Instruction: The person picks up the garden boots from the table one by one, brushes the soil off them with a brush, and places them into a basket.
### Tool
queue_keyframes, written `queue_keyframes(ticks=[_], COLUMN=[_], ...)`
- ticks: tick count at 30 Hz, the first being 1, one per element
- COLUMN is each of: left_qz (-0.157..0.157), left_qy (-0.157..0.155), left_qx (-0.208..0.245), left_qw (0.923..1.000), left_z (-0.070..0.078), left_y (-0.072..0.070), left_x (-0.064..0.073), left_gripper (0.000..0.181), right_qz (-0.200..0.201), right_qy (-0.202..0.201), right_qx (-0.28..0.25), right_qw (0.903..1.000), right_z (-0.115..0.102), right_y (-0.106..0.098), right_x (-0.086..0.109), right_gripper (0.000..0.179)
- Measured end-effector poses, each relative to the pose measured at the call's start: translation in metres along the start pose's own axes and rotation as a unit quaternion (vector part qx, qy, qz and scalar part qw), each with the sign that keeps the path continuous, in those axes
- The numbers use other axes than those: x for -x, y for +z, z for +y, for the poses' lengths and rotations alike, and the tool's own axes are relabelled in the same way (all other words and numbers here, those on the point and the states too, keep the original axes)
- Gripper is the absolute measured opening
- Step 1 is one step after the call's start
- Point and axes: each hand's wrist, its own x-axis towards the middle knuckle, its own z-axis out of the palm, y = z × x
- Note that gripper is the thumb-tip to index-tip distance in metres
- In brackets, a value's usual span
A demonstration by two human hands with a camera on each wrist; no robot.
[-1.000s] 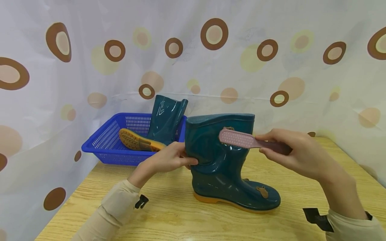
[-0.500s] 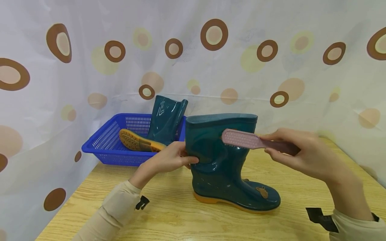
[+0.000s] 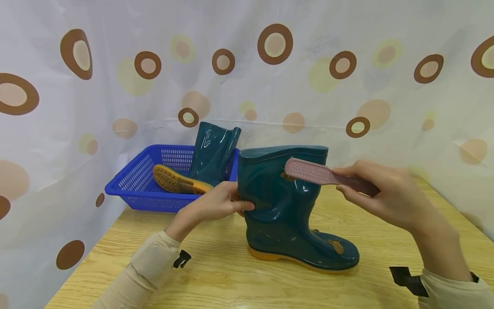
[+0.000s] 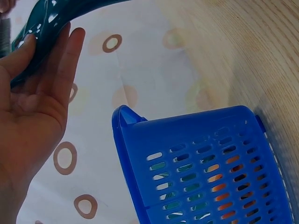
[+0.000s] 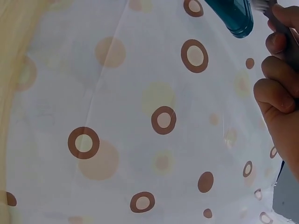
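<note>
A dark green rubber boot (image 3: 278, 231) with a tan sole stands upright on the wooden table, toe to the right. My left hand (image 3: 218, 202) grips the back of its shaft, thumb on the near side; the left wrist view shows the fingers of that hand (image 4: 39, 102) behind the boot (image 4: 44, 46). In my right hand (image 3: 390, 198) is the handle of a pink scrubbing brush (image 3: 308, 171). Its bristles face the upper shaft, beside a brown patch (image 3: 286, 175). The right wrist view shows curled fingers of the right hand (image 5: 280, 88) around the dark handle.
Behind my left hand is a blue plastic basket (image 3: 154, 201) with slotted walls. A second green boot (image 3: 210, 150) leans in it, its tan sole showing. A curtain (image 3: 247, 86) with circle patterns hangs behind the wooden table (image 3: 216, 274).
The brush has shifted slightly right, then up along the boot's shaft, so the brown patch shows at its left end. My left hand keeps its grip and the boot stays in place.
</note>
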Motion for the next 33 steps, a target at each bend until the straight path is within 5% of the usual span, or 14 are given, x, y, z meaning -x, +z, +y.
queue_keyframes(ticks=[8,19,27,33], left_qz=[0.000,0.010,0.020,0.010], left_qy=[0.007,-0.003,-0.016,-0.010], left_qx=[-0.004,-0.001,0.001,-0.003], left_qw=[1.0000,0.9999,0.9997,0.9999], left_z=[-0.002,-0.002,0.001,0.000], left_y=[0.001,0.002,0.002,0.002], left_x=[0.000,-0.001,-0.002,-0.002], left_gripper=[0.035,0.035,0.034,0.033], right_qz=[-0.030,-0.071,-0.027,0.032], right_qy=[-0.007,0.014,0.000,-0.024], right_qx=[-0.038,-0.071,-0.081,-0.048], right_qw=[0.9988,0.9949,0.9964,0.9980], right_z=[0.002,-0.001,0.002,0.004], right_y=[0.001,-0.003,-0.011,-0.009], right_x=[0.002,0.002,0.005,0.001], right_gripper=[0.025,0.049,0.026,0.043])
